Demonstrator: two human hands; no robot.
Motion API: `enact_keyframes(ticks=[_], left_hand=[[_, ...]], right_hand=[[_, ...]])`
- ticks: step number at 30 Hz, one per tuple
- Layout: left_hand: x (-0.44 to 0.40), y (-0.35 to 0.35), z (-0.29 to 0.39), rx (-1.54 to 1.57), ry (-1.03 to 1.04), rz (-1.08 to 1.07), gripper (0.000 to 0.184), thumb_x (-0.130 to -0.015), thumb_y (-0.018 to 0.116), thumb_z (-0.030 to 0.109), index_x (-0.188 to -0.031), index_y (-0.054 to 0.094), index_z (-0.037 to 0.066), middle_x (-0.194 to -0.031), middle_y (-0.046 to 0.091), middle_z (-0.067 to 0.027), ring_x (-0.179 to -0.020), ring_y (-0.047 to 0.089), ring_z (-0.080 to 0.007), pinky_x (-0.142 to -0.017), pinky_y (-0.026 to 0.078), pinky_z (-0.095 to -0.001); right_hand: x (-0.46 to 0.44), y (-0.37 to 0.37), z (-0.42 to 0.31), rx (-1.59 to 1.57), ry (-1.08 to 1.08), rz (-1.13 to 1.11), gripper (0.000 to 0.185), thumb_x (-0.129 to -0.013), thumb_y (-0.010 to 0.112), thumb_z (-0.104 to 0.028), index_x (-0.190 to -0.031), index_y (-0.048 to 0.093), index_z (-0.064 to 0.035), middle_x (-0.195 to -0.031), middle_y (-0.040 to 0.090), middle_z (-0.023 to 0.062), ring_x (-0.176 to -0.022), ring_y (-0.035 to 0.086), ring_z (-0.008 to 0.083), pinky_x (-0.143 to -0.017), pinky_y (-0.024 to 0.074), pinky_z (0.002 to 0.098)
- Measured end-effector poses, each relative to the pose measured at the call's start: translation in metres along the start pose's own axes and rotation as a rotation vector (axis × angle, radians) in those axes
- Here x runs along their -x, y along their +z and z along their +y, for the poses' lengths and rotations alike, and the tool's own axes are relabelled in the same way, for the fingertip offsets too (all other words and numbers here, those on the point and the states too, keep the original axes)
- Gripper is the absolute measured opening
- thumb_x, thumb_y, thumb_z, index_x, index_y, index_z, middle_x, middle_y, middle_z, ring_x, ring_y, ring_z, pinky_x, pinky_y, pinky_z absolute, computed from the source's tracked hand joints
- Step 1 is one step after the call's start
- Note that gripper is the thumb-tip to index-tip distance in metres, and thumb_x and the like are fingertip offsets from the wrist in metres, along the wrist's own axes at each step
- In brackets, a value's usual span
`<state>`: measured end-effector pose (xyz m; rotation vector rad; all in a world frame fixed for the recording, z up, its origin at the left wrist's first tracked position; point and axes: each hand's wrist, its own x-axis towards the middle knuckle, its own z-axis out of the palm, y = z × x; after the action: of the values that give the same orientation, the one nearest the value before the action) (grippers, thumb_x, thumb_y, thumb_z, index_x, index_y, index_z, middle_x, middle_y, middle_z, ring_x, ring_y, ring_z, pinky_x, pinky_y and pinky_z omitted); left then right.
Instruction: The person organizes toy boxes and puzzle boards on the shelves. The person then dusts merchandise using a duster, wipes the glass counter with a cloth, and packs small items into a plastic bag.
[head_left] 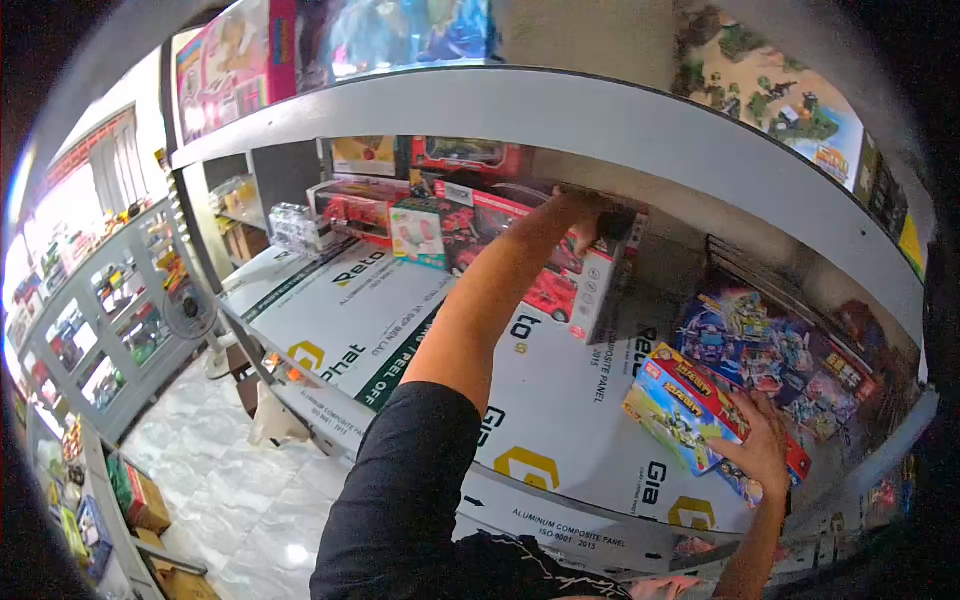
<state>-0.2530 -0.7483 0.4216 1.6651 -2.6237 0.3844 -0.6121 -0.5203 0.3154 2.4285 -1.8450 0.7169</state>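
A person in a black short sleeve reaches both arms over a shelf (560, 430) of boxed toys. The left hand (593, 218) touches the far upper edge of a large red toy box (555, 290), which stands near the back; its fingers are in shadow, so I cannot tell whether they grip. The right hand (755, 440) lies over a blue-and-red box (675, 400), fingers spread on its top and thumb along its front; whether it grasps or merely rests, I cannot tell.

Left of the left hand, a row already stands along the back: a small green-and-white box (418, 237), a red windowed box (352, 215) and a clear pack (293, 228). Just beyond the right hand lie dark blue boxes (745, 330) with robot-like pictures. The arrangement seems partway along: the row at the back looks settled, while the box under the right hand sits askew, overlapping its neighbours. How much remains cannot be judged.

Between the hands and further left, the shelf's white covering carries print: "Reto", "Gia" and part of "PEEL OFF". Below the right hand and to its left, the front edge reads "ALUMINUM COMPOSITE PANEL" and "ISO 9001:2015". The yellow lettering on the blue-and-red box is too blurred to read.
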Motion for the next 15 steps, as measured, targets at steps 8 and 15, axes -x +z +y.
enact_keyframes(ticks=[8,15], left_hand=[[-0.021,0.009,-0.006,0.022,0.021,0.067,0.103,-0.042,0.083,0.035,-0.134,0.038,0.025,-0.137,0.038,-0.0122,-0.128,0.031,-0.0347,-0.096,0.024,-0.0631],[0.004,0.028,-0.002,0.003,0.041,0.235,0.100,-0.046,0.082,0.039,-0.134,0.037,0.026,-0.140,0.035,-0.0109,-0.130,0.028,-0.0347,-0.094,0.023,-0.0650]], right_hand=[[-0.008,-0.010,-0.004,0.017,0.020,-0.091,0.077,-0.056,0.079,-0.040,-0.120,0.054,-0.0056,-0.127,0.048,0.0223,-0.122,0.040,0.0376,-0.099,0.0325,0.0436],[-0.033,0.004,0.003,-0.212,-0.041,-0.128,0.071,-0.058,0.080,-0.030,-0.119,0.055,-0.0045,-0.114,0.055,0.0185,-0.111,0.048,0.0309,-0.094,0.0368,0.0348]])
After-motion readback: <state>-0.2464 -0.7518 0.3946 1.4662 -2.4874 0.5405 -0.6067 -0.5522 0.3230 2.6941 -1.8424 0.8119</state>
